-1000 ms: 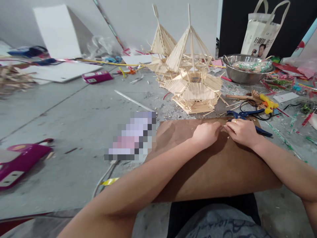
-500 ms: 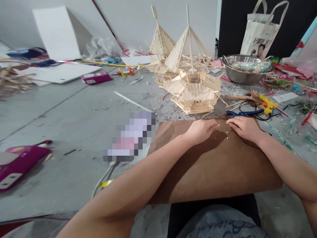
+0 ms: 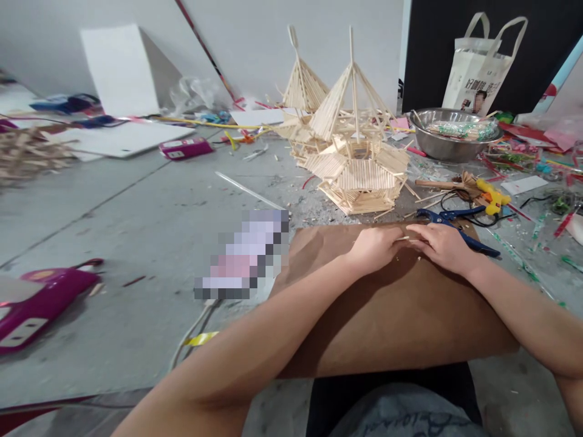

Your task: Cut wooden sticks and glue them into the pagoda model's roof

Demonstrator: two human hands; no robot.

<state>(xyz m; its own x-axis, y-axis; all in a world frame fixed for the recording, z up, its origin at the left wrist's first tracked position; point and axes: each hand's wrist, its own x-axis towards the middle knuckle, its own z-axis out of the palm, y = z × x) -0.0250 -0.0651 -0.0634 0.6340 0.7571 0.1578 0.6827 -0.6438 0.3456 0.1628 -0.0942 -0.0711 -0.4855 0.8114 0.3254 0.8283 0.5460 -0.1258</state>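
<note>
My left hand (image 3: 374,249) is closed in a pinch around a short pale wooden stick (image 3: 404,238), whose end pokes out toward the other hand. Facing it, my right hand (image 3: 441,244) has thumb and forefinger stretched out and apart near that end; I cannot tell whether they touch it. Both hands are above the far edge of a brown board (image 3: 392,328), where tiny wood crumbs lie. Beyond the board stands a model building of pale sticks (image 3: 359,173) with pointed roofs. Blue-handled cutters (image 3: 478,244) lie beside my right hand, partly hidden by it.
Left of the board lies a blurred-out phone (image 3: 246,252) on a cable. Purple power strips (image 3: 50,300) rest on the floor. A yellow glue gun (image 3: 494,197), a metal bowl (image 3: 450,149) with wrapped sticks, and a white bag (image 3: 476,79) are at the right. Scraps surround them.
My hands have come closer together, and the short stick now shows in my left fingers. The stick tip seen earlier at my right fingers no longer shows there. The view has tilted slightly up.
</note>
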